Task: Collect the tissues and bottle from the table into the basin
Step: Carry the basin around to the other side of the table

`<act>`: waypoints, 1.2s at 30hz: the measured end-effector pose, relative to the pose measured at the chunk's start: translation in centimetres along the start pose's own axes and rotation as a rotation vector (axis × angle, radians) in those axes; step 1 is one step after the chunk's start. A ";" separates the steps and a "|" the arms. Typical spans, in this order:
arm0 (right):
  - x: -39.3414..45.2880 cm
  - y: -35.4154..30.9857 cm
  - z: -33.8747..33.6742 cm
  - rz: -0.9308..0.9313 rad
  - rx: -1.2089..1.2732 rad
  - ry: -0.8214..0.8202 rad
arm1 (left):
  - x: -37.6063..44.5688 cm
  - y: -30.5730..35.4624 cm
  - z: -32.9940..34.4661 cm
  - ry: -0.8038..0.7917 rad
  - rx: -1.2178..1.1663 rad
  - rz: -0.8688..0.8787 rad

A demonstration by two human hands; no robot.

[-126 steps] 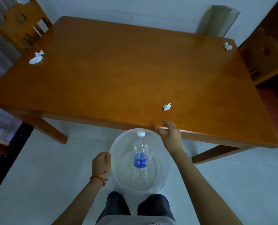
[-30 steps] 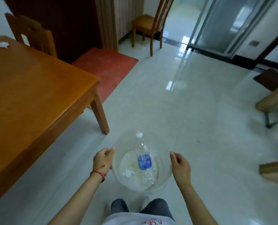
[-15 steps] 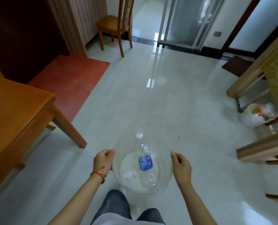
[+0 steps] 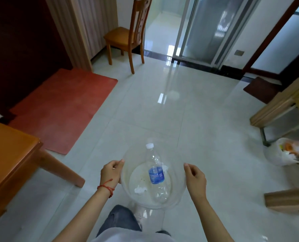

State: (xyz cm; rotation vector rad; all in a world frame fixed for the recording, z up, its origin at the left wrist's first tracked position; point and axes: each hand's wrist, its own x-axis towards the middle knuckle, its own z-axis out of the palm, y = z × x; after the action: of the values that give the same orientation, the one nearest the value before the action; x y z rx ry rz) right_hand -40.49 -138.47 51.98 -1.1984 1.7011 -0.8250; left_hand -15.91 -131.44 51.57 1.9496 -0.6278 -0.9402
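A clear round plastic basin (image 4: 177,198) is gripped at its rim by the left hand (image 4: 110,173) and right hand (image 4: 195,179). A clear plastic bottle with a blue label (image 4: 155,173) and crumpled white tissues (image 4: 140,190) are seen lying inside.

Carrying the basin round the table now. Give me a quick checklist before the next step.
1. Both hands on the basin rim, left hand and right hand: ok.
2. Bottle lying inside the basin: ok.
3. Tissue inside the basin: ok.
4. Remaining tissues on the table: cannot tell, only a corner shows.
5. Floor ahead free of obstacles: ok; trash bag sits off to the right.
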 end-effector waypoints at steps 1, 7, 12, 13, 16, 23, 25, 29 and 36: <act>1.3 -0.9 0.8 -0.006 0.004 -0.003 | 1.5 0.7 0.0 0.004 0.002 0.000; 7.8 -5.2 5.7 -0.021 0.002 -0.045 | 9.2 4.5 -0.5 0.059 -0.029 -0.006; 13.8 -8.9 10.0 -0.039 -0.010 -0.109 | 15.3 6.8 -0.9 0.128 -0.049 -0.029; 15.1 -9.6 11.0 -0.048 -0.017 -0.128 | 16.5 7.2 -1.1 0.141 -0.055 -0.031; 19.5 -12.0 14.3 -0.073 -0.028 -0.181 | 20.7 8.2 -1.3 0.192 -0.065 -0.046; 29.9 -19.7 23.1 -0.149 -0.108 -0.365 | 30.6 12.2 -2.8 0.355 -0.087 -0.096; 32.2 -22.6 26.0 -0.188 -0.133 -0.430 | 32.9 13.3 -3.9 0.416 -0.095 -0.108; 34.8 -27.2 32.3 -0.223 -0.157 -0.548 | 36.7 14.1 -6.8 0.503 -0.139 -0.172; 36.8 -32.8 45.3 -0.268 -0.229 -0.732 | 43.7 13.2 -13.5 0.688 -0.196 -0.251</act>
State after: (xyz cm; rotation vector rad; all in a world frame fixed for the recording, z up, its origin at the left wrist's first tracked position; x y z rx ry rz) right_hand 7.41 -185.24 52.38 -1.6549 1.0588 -0.2701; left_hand 19.75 -162.95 51.37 2.0254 0.1022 -0.3960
